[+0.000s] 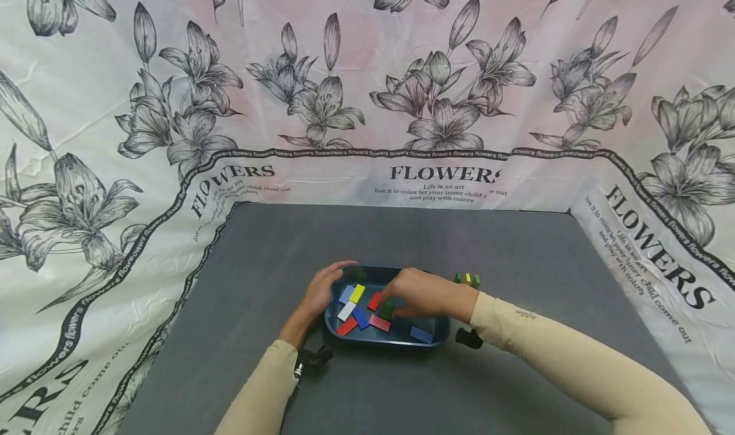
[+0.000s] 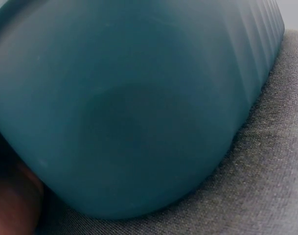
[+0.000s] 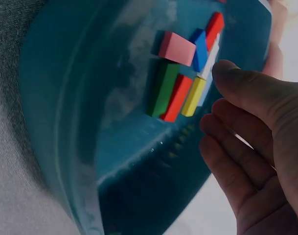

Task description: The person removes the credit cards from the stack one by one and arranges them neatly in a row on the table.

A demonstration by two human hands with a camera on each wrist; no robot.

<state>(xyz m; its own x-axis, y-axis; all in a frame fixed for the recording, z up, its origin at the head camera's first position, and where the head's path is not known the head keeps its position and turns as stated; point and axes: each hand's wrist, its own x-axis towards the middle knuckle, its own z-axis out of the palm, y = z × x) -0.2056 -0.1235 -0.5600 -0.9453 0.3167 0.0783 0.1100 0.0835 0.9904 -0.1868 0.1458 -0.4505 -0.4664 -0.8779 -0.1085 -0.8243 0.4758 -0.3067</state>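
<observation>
A dark teal tray (image 1: 402,344) holds several small rectangular blocks. My left hand (image 1: 318,294) rests against the tray's left end, its fingers along the outside; the left wrist view shows mostly the tray's wall (image 2: 134,117) and a blurred fingertip (image 2: 14,208). My right hand (image 1: 422,291) hovers over the tray, thumb and fingers apart with nothing between them. Closest to it are a green block (image 3: 163,88), a red block (image 3: 177,99) and a yellow block (image 3: 193,96). A pink block (image 1: 379,323), a white block (image 1: 347,311) and a blue block (image 1: 422,335) also lie inside.
Several green and yellow blocks (image 1: 467,279) stand on the grey tabletop (image 1: 321,237) behind my right wrist. A flower-printed cloth (image 1: 344,180) borders the table at the back and sides. Dark wrist cameras (image 1: 469,338) sit at both wrists.
</observation>
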